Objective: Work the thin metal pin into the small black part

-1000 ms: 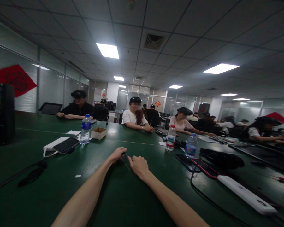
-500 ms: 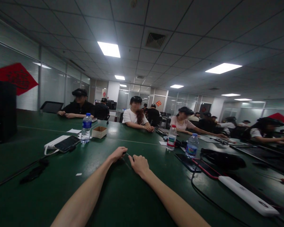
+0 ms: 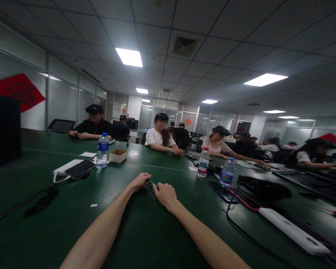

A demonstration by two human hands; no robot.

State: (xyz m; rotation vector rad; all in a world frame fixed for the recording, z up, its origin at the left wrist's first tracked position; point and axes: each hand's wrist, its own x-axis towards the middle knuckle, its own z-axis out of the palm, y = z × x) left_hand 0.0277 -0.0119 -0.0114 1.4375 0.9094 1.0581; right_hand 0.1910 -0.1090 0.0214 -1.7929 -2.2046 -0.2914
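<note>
Over the middle of the green table point(image 3: 145, 239), my left hand point(image 3: 140, 181) is closed with its fingertips around the dark end of a thin, pale, rod-like thing point(image 3: 152, 182). The rod spans the short gap to my right hand point(image 3: 165, 195), which is also closed, thumb pointing left, around its other end. A small dark part shows by the right thumb. The thing is too small and dim to name its kind. My hands are close together but apart, and both forearms reach forward from the bottom edge.
To the left lie a phone point(image 3: 80, 169), a white power bank point(image 3: 68, 167), a water bottle point(image 3: 102, 152) and an open box point(image 3: 118, 155). Two bottles point(image 3: 203, 163) point(image 3: 227, 172), cables and a long white device point(image 3: 294, 231) are on the right. Several people point(image 3: 161, 136) sit across.
My hands keep almost the same pose and hold. The view shifts very slightly; across the table, a person's outstretched arm at the right moves a little.
</note>
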